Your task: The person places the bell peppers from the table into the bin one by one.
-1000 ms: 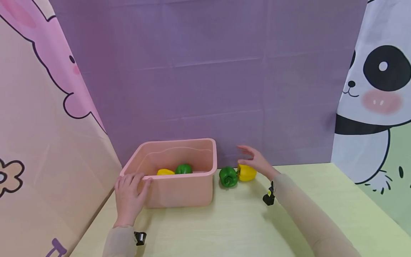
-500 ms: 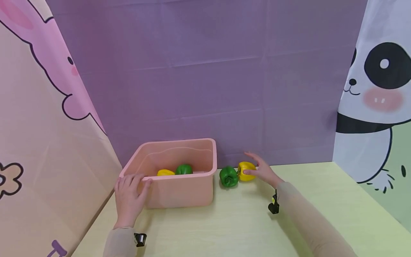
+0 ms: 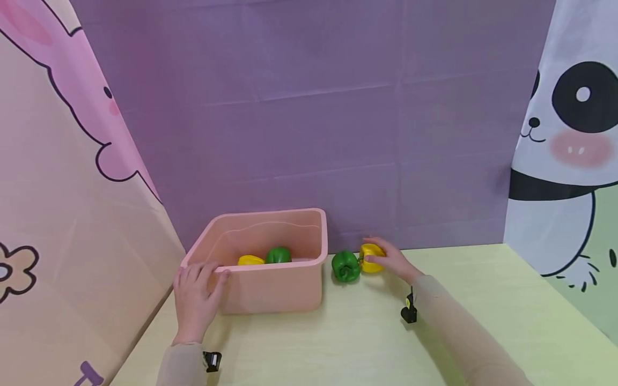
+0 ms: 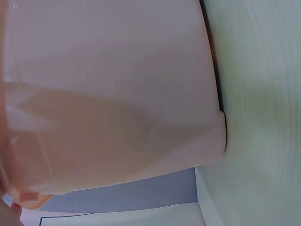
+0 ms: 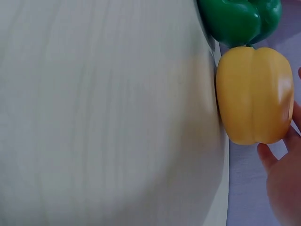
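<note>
My left hand [image 3: 197, 300] holds the front left corner of a pink plastic bin [image 3: 270, 289], its fingers over the rim. The left wrist view shows the bin's outer wall [image 4: 113, 103] up close, with a bit of a finger at the rim. Beside the bin, my right hand [image 3: 393, 262] grips a yellow bell pepper [image 3: 370, 258], thumb on the near side and fingers behind. In the right wrist view this yellow pepper [image 5: 254, 96] lies against a green bell pepper [image 5: 240, 19], and the thumb [image 5: 267, 157] touches its end.
Inside the bin lie another yellow pepper [image 3: 251, 260] and another green pepper [image 3: 278, 255]. A purple cloth backdrop [image 3: 299, 107] rises behind the pale wooden table [image 3: 309, 348]. Printed cloth panels stand on both sides, a panda [image 3: 565, 150] on the right one.
My right hand drew back a little to the right, then lowered, and its fingers closed in around the yellow bell pepper. The left hand stays on the bin.
</note>
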### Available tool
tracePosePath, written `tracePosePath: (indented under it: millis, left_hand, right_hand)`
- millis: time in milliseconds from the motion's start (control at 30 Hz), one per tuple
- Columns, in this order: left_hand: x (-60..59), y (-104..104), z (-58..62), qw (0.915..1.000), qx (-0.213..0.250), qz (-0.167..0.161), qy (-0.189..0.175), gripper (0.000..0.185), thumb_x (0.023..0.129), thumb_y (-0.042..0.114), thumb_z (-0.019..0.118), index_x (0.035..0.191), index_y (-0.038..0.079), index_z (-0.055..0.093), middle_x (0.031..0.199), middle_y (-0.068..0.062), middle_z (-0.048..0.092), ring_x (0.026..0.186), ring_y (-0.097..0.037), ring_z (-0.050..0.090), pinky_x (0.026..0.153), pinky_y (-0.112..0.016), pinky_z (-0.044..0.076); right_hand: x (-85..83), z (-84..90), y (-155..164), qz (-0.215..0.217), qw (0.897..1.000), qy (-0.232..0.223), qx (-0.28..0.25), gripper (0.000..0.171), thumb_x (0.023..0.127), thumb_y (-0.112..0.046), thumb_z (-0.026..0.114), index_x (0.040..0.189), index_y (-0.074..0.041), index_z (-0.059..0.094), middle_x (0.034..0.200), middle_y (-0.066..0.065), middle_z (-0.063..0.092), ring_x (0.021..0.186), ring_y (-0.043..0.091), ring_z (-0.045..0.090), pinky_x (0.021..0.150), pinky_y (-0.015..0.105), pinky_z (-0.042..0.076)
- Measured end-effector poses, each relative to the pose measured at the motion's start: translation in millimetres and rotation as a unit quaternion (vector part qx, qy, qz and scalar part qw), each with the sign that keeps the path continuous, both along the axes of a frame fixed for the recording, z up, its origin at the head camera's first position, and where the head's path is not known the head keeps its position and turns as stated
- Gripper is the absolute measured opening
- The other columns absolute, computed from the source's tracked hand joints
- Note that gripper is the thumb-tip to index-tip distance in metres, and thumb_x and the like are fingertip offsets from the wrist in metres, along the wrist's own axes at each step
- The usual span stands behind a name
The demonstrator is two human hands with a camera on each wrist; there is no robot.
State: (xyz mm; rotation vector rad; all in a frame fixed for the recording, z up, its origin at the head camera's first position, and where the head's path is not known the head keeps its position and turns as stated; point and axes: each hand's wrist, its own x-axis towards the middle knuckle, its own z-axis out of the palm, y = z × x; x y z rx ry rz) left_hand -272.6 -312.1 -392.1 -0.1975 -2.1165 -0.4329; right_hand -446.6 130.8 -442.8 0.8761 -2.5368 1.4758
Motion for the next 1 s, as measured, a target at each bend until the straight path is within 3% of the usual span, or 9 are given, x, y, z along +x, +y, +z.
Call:
tracePosePath:
  millis: [333, 700, 1000]
  left_hand:
    - [1.2, 1.5, 0.5, 0.9999, -0.001, -0.002, 0.010, 0.032, 0.089, 0.031, 0.066, 0.104, 0.003, 0.066, 0.100, -0.016, 0.060, 0.105, -0.039, 0.049, 0.107, -0.061, 0.018]
    - [2.2, 2.3, 0.7, 1.0000, -0.001, 0.001, 0.008, 0.032, 0.089, 0.030, 0.067, 0.104, 0.002, 0.066, 0.101, -0.017, 0.060, 0.105, -0.039, 0.049, 0.106, -0.062, 0.018]
    - [0.6, 0.9, -0.1, 0.9999, -0.003, -0.001, 0.010, 0.030, 0.088, 0.028, 0.067, 0.103, 0.002, 0.066, 0.102, -0.017, 0.060, 0.105, -0.038, 0.049, 0.106, -0.062, 0.019]
  right_hand:
    - [-6.7, -7.8, 1.2, -0.016, 0.999, 0.025, 0.032, 0.060, 0.083, -0.019, 0.076, 0.135, 0.000, 0.054, 0.145, 0.025, 0.040, 0.134, 0.045, 0.033, 0.108, 0.060, 0.025]
    - [-8.2, -11.7, 0.6, -0.031, 0.998, 0.039, 0.039, 0.054, 0.084, -0.018, 0.076, 0.131, -0.002, 0.057, 0.136, 0.022, 0.049, 0.125, 0.043, 0.042, 0.104, 0.058, 0.033]
    - [-4.7, -12.8, 3.4, -0.037, 0.999, 0.011, 0.031, 0.053, 0.080, -0.018, 0.079, 0.127, -0.004, 0.060, 0.134, 0.018, 0.050, 0.122, 0.038, 0.043, 0.101, 0.054, 0.038]
